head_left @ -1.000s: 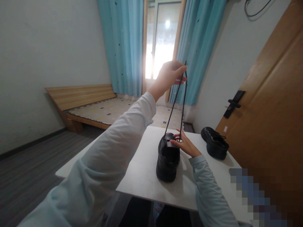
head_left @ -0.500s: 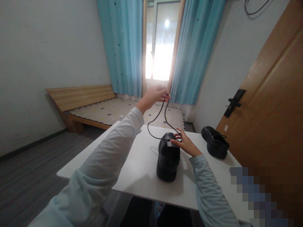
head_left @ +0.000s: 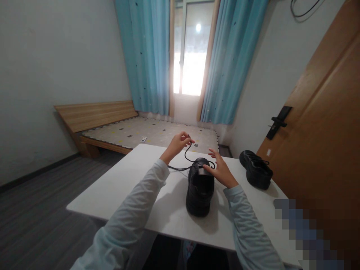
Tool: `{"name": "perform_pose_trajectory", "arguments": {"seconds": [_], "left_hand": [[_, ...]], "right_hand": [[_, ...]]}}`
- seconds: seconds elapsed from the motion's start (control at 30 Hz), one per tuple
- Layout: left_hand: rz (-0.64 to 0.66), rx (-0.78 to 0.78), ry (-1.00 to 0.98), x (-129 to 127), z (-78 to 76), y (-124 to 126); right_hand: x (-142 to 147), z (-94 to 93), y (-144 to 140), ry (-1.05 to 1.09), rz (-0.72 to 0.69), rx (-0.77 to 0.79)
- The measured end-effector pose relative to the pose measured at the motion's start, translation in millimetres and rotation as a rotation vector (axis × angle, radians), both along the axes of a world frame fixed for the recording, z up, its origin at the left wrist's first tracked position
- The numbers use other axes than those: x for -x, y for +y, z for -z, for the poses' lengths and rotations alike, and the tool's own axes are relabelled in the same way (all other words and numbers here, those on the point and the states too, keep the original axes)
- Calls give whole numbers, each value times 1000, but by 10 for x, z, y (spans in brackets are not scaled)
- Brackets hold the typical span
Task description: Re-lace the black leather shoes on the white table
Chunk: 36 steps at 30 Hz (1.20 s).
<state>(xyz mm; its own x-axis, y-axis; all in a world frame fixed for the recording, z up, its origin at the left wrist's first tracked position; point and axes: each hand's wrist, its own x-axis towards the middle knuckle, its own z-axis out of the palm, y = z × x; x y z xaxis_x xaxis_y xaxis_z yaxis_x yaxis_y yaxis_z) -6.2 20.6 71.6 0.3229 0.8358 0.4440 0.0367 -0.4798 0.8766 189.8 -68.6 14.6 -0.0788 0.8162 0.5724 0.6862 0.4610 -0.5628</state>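
Observation:
A black shoe [head_left: 200, 200] sits upright on the white table [head_left: 123, 183], its heel toward me. My left hand [head_left: 177, 145] is above the table, beyond and left of the shoe, pinching one end of a black shoelace [head_left: 186, 153]. From those fingers the lace curves down to the shoe's front, and another strand lies out to the left behind my wrist. My right hand [head_left: 221, 172] is at the shoe's upper right, fingers apart and thumb touching or very close to the tongue. Whether it presses on the tongue is unclear.
A second black shoe [head_left: 256, 170] rests at the table's right edge, near the wooden door [head_left: 317, 123]. Past the table stands a bed [head_left: 120, 131] with a small white object [head_left: 143, 139] on its mattress. Blue curtains [head_left: 146, 56] hang beside a bright window.
My left hand has come down from high above the shoe with the lace end. The stretched lace loop has gone slack, with a strand now lying leftward. My right hand has hardly moved.

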Motion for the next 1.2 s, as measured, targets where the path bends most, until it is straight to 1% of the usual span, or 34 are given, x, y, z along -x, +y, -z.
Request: {"name": "perform_pose_trajectory", "arguments": {"seconds": [0.07,0.17,0.3,0.4,0.57,0.7,0.8,0.97,1.1,1.2], "left_hand": [[-12,-21,5,5,104,-36],[-33,-79,52,15,256,-85],[-27,-174,199,42,454,-117],[-32,-213,319,63,549,-139],[8,-262,514,101,583,-194],[43,-280,617,140,617,-215],[48,-309,641,158,658,-214],[32,-339,633,142,674,-225],[44,-312,625,102,652,-262],[2,-263,618,76,655,-289]], "right_hand": [[32,-14,-12,-34,-7,-78],[80,-24,-24,-86,1,-128],[137,16,-22,-131,44,-106],[173,62,-19,-147,80,-65],[199,99,-14,-191,96,6],[188,134,14,-213,70,79],[184,163,35,-227,57,122],[209,175,43,-234,68,129],[251,173,34,-218,103,118],[278,176,31,-195,118,90]]}}
